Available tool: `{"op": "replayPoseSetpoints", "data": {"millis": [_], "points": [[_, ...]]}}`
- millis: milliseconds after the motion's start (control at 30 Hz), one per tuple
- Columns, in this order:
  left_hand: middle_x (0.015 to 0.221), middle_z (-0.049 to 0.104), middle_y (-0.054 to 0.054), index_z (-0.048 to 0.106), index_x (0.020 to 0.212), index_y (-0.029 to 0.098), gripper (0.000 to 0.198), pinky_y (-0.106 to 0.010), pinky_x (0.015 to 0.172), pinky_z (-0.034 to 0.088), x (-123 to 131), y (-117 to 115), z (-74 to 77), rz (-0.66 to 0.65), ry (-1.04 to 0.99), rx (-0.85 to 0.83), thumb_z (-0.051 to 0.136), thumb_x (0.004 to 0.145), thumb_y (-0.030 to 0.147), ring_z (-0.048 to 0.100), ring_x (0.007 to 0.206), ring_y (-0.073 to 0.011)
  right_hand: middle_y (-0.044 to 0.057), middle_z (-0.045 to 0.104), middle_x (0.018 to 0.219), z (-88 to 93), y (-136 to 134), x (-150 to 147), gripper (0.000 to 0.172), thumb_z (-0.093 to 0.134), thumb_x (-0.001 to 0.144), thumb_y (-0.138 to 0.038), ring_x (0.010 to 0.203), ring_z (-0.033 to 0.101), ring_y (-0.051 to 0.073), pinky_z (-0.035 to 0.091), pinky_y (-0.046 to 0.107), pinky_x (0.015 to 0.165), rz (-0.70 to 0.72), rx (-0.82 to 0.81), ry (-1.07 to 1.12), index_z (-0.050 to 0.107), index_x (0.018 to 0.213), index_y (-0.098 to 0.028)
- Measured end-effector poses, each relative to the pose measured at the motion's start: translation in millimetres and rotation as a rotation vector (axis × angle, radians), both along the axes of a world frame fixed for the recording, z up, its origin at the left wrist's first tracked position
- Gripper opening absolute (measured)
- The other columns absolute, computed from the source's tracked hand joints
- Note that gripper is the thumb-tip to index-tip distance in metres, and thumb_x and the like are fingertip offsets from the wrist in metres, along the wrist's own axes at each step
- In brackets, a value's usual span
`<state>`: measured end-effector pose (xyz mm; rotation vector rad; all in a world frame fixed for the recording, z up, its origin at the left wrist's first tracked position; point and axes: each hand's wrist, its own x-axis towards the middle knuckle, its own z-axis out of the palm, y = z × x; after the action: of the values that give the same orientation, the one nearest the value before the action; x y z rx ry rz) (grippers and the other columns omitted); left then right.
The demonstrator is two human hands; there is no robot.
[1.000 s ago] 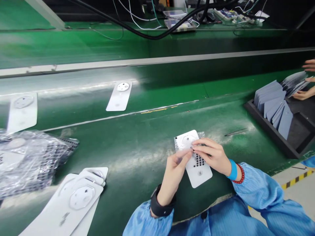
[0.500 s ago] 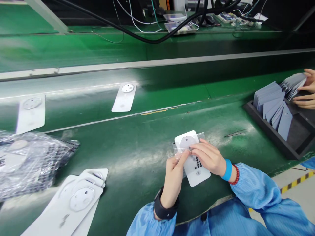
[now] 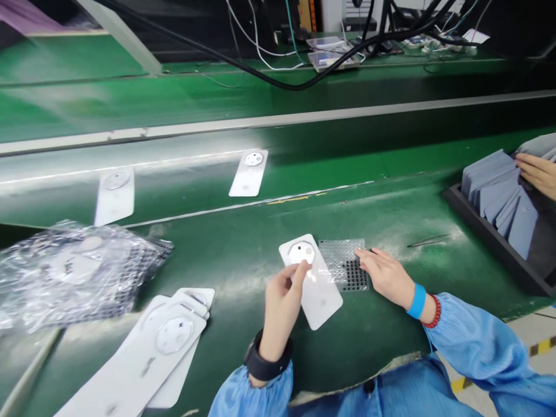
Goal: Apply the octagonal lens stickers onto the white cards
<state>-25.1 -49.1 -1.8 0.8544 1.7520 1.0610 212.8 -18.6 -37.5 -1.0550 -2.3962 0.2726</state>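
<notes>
A white rectangular panel (image 3: 320, 298) with a round, socket-like recess at its top lies tilted on the bench. Over that recess my left hand (image 3: 281, 298) is closed, thumb and forefinger pinched together; whatever is between the tips is too small to make out. My right hand (image 3: 386, 277) pinches the right side of a clear sheet (image 3: 336, 255), which lies flat beside the panel. Rows of small black dots (image 3: 356, 275) cover the sheet's lower right part.
Several similar white panels (image 3: 171, 359) lie stacked at lower left, by a clear plastic bag (image 3: 73, 272). Two panels (image 3: 249, 174) rest farther back. Tweezers (image 3: 428, 240) lie right. A black tray (image 3: 495, 240) holds grey plates (image 3: 499, 185); another person's hand (image 3: 538, 174) reaches there.
My hands have moved apart, the left one leftward and the right one rightward. The clear sheet has shifted off the panel to its right side. The panel sits farther left and its recess is uncovered.
</notes>
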Motion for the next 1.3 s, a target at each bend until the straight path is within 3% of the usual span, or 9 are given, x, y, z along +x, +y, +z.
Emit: {"op": "replayPoseSetpoints", "data": {"millis": [100, 200, 267, 333, 467, 767, 1033, 1133, 1300], "points": [[0.049, 0.049, 0.008, 0.063, 0.115, 0.013, 0.052, -0.021, 0.044, 0.034, -19.8, -13.9, 13.8, 0.136, 0.132, 0.056, 0.073, 0.071, 0.04, 0.046, 0.045, -0.0114, 0.015, 0.071, 0.111, 17.5, 2.2, 1.4, 0.019, 0.043, 0.097, -0.01, 0.102, 0.07, 0.022, 0.057, 0.04, 0.09, -0.079, -0.063, 0.152, 0.061, 0.096, -0.016], [0.057, 0.059, 0.007, 0.028, 0.147, 0.017, 0.087, -0.024, 0.05, 0.046, -18.3, -25.4, 35.4, 0.183, 0.134, 0.105, 0.072, 0.074, 0.038, 0.059, 0.051, -0.0162, 0.012, 0.068, 0.113, 44.8, 6.1, -10.9, 0.013, 0.051, 0.094, -0.012, 0.105, 0.066, 0.021, 0.055, 0.037, 0.09, -0.111, -0.116, 0.364, 0.061, 0.09, -0.019], [0.069, 0.069, 0.0, 0.047, 0.136, 0.017, 0.068, -0.026, 0.055, 0.051, -6.7, -27.7, 49.2, 0.131, 0.12, 0.108, 0.071, 0.076, 0.041, 0.065, 0.06, -0.0182, 0.01, 0.067, 0.11, 63.6, 7.1, -24.2, 0.013, 0.054, 0.093, -0.011, 0.101, 0.065, 0.02, 0.055, 0.037, 0.089, -0.096, -0.151, 0.463, 0.063, 0.087, -0.019], [0.078, 0.073, -0.005, 0.067, 0.105, 0.015, 0.038, -0.025, 0.059, 0.053, 8.9, -26.8, 60.1, 0.026, 0.131, 0.12, 0.069, 0.078, 0.041, 0.067, 0.067, -0.0182, 0.008, 0.066, 0.108, 79.4, 5.8, -37.3, 0.012, 0.057, 0.091, -0.011, 0.099, 0.065, 0.019, 0.055, 0.036, 0.089, -0.068, -0.194, 0.544, 0.064, 0.085, -0.019], [0.07, 0.071, -0.001, 0.07, 0.089, 0.017, 0.018, -0.02, 0.057, 0.052, 37.2, -23.9, 73.2, -0.174, 0.104, 0.207, 0.066, 0.082, 0.033, 0.065, 0.062, -0.0146, 0.01, 0.064, 0.111, 96.3, -0.2, -52.8, 0.012, 0.059, 0.089, -0.008, 0.102, 0.063, 0.018, 0.055, 0.035, 0.088, -0.004, -0.138, 0.648, 0.066, 0.088, -0.017], [0.084, 0.074, 0.001, 0.068, 0.101, 0.02, 0.015, -0.013, 0.062, 0.051, 54.2, -24.7, 77.1, -0.296, 0.127, 0.344, 0.059, 0.089, 0.021, 0.066, 0.067, -0.0092, 0.009, 0.068, 0.105, 96.7, -1.6, -50.3, 0.015, 0.059, 0.088, -0.007, 0.101, 0.064, 0.021, 0.052, 0.045, 0.094, -0.044, 0.103, 0.585, 0.069, 0.086, -0.018], [0.088, 0.073, 0.001, 0.067, 0.105, 0.021, 0.018, -0.015, 0.067, 0.051, 53.8, -28.1, 72.5, -0.308, 0.194, 0.393, 0.056, 0.091, 0.019, 0.067, 0.073, -0.0117, 0.005, 0.074, 0.111, 83.7, -12.5, -41.0, 0.027, 0.046, 0.093, -0.012, 0.117, 0.063, 0.017, 0.036, 0.04, 0.115, -0.018, 0.401, 0.211, 0.068, 0.108, -0.02], [0.083, 0.072, 0.0, 0.067, 0.101, 0.021, 0.016, -0.018, 0.064, 0.051, 52.2, -27.1, 71.3, -0.291, 0.151, 0.373, 0.055, 0.09, 0.021, 0.065, 0.07, -0.0129, 0.008, 0.068, 0.124, 77.4, -18.1, -37.6, 0.038, 0.041, 0.091, -0.015, 0.129, 0.054, 0.021, 0.031, 0.045, 0.117, 0.032, 0.316, 0.177, 0.062, 0.123, -0.017], [0.055, 0.054, 0.004, 0.059, 0.068, 0.018, 0.023, -0.017, 0.043, 0.039, 50.1, -21.0, 68.5, -0.208, 0.027, 0.3, 0.058, 0.088, 0.029, 0.048, 0.048, -0.0094, 0.01, 0.053, 0.143, 75.4, -25.4, -30.2, 0.048, 0.038, 0.088, -0.012, 0.139, 0.04, 0.027, 0.03, 0.054, 0.116, 0.091, 0.04, 0.317, 0.056, 0.133, -0.017]]}}
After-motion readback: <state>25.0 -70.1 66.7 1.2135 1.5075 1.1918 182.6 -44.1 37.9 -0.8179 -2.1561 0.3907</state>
